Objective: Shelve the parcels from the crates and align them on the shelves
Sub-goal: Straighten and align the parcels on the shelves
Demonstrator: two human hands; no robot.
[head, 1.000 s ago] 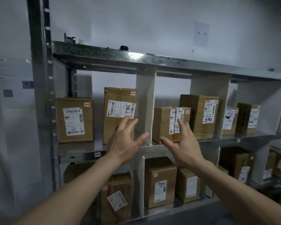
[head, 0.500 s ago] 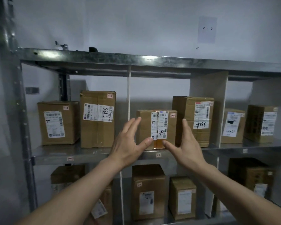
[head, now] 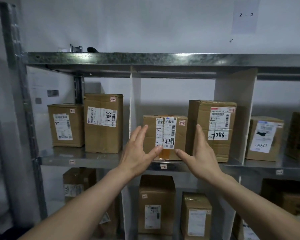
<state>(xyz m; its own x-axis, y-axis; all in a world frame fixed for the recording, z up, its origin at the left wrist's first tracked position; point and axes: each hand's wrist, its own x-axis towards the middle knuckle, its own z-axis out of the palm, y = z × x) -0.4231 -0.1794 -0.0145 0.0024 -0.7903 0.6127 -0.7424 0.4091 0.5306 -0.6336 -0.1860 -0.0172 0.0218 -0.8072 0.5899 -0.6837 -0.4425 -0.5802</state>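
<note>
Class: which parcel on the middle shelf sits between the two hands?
The parcel marked 4044; it alone stands between the left hand and right hand.

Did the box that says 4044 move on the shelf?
Cannot tell. The camera swung sideways, but the 4044 box sits beside the taller 7786 box in every picture, between the same white dividers.

I saw the metal shelf (head: 97,157) split by white dividers (head: 235,108), carrying two parcels (head: 102,135) at left. The 4044 box (head: 178,135) and taller 7786 box (head: 201,118) stood in the middle bay, with more cartons (head: 263,139) at right.
</note>
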